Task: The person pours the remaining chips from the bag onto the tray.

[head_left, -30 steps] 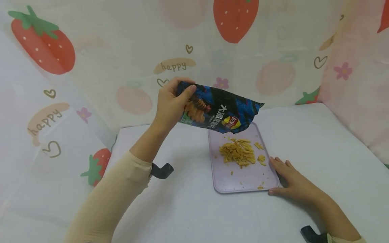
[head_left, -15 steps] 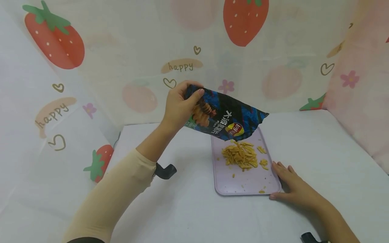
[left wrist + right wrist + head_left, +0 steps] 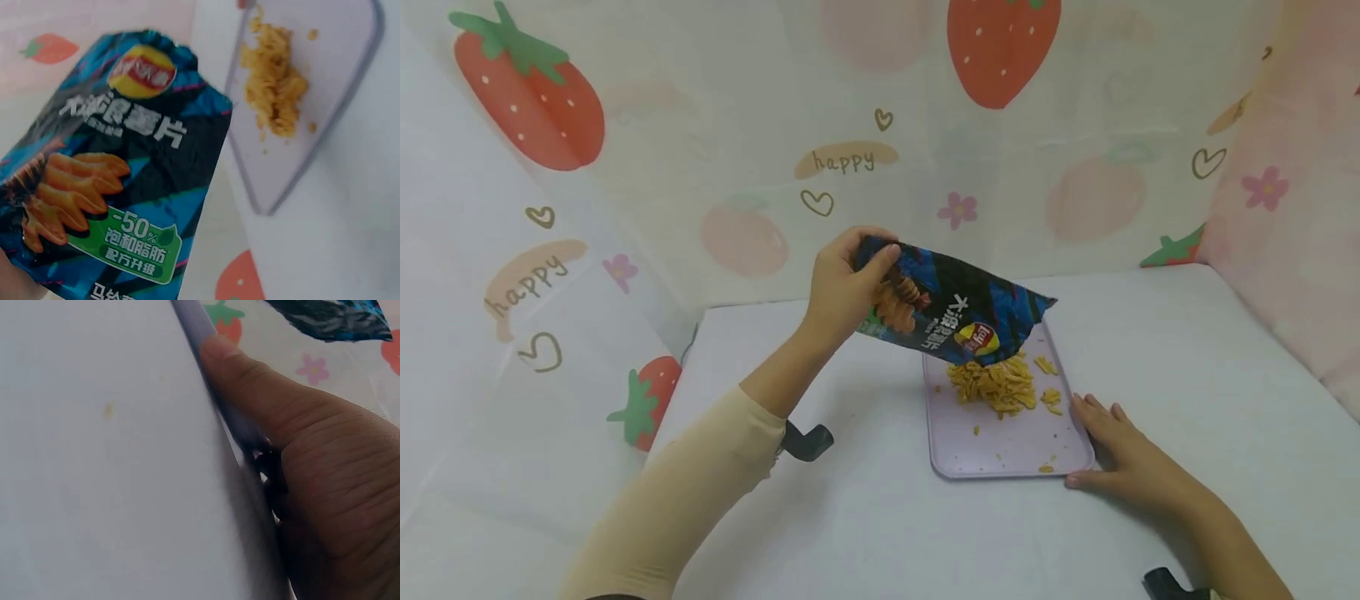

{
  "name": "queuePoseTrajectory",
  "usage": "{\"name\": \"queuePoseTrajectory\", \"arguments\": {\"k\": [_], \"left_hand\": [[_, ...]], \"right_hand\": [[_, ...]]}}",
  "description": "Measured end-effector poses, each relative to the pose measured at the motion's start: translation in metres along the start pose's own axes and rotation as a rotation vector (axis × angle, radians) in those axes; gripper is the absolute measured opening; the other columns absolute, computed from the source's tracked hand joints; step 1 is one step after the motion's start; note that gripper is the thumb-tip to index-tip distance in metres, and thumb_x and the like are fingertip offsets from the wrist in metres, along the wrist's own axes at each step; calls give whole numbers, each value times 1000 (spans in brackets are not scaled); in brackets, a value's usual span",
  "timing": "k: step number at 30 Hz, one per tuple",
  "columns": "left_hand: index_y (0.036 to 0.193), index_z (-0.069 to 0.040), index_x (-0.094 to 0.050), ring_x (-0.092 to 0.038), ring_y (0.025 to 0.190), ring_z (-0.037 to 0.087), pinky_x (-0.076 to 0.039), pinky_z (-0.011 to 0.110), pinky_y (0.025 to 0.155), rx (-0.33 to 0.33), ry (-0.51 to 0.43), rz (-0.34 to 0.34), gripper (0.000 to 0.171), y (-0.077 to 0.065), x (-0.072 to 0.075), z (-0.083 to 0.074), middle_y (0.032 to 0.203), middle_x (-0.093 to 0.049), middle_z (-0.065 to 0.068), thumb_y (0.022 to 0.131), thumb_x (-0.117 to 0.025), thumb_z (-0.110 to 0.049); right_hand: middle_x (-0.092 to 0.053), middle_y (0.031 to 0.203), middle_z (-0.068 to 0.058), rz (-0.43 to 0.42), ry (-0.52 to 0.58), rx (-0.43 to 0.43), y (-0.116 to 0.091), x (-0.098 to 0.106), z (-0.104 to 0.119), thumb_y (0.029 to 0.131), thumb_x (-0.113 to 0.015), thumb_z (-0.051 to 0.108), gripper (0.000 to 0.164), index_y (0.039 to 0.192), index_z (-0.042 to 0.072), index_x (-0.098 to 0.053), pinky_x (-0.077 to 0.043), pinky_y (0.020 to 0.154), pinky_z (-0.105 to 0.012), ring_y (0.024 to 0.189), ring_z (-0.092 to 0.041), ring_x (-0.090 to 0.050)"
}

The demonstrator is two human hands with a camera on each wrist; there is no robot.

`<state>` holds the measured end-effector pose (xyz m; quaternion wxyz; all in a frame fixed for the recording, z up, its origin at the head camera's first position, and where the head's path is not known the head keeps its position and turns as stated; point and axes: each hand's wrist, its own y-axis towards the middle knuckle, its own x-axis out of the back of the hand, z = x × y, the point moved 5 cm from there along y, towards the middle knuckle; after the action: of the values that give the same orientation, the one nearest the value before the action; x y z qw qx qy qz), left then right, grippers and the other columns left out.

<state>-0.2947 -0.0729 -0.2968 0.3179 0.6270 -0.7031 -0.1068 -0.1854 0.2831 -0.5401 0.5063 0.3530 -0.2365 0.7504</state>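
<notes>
In the head view my left hand point(image 3: 838, 292) pinches a blue-and-black potato chip bag point(image 3: 943, 296) by one end, thumb on its printed front. The bag is held in the air, tilted, its torn-looking end lower and to the right, above a pale purple tray point(image 3: 992, 454). A heap of broken yellow chips point(image 3: 1000, 393) lies on that tray, partly hidden behind the bag. At the tray's near right corner rests my right hand point(image 3: 1138, 467), fingers extended along the side and thumb by the front edge. The left wrist view shows the bag's front point(image 3: 125, 156) close up.
A white cloth covers the table point(image 3: 850, 517) under the tray. Behind stands a backdrop point(image 3: 925, 150) printed with strawberries, hearts and flowers. Small crumbs and a few loose chips point(image 3: 1051, 400) lie apart from the heap. A dark wrist mount point(image 3: 808, 442) sticks out from my left sleeve.
My left hand has come down a little with the chip bag, which now covers more of the heap. The right hand stays at the tray's corner. The head view has shifted slightly.
</notes>
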Motion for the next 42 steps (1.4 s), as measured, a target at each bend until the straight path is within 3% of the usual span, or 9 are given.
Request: {"name": "queuePoseTrajectory", "arguments": {"k": [5,10,20,42], "left_hand": [[112,-5,-68,-67,91,20,-56,27,79,53,-126,-93,17,7,13,-2,105,-70,9,101,-67,-17],[114,-6,-66,-67,99,20,-58,28,85,138,-216,-176,15,4,21,2,111,-67,8,102,-65,-16],[122,-4,-63,-68,101,20,-59,29,85,222,-263,-224,24,-12,24,8,112,-67,7,103,-63,-19],[127,-11,-62,-64,98,17,-54,25,82,345,-376,-355,25,-45,40,23,111,-68,4,104,-62,-21]], "right_hand": [[-18,169,-17,-6,-19,10,1,1,1,78,-77,66,118,165,13,-18,10,126,-34,157,-40,-9],[-19,169,-18,-9,-18,15,1,3,2,78,-78,65,118,164,12,-18,10,126,-33,157,-40,-10],[-22,167,-20,-30,-37,65,1,3,4,79,-78,63,116,164,9,-20,13,121,-18,157,-38,-12],[-20,168,-21,-21,-14,46,2,0,3,78,-79,62,117,164,12,-19,12,124,-25,156,-42,-11]]}}
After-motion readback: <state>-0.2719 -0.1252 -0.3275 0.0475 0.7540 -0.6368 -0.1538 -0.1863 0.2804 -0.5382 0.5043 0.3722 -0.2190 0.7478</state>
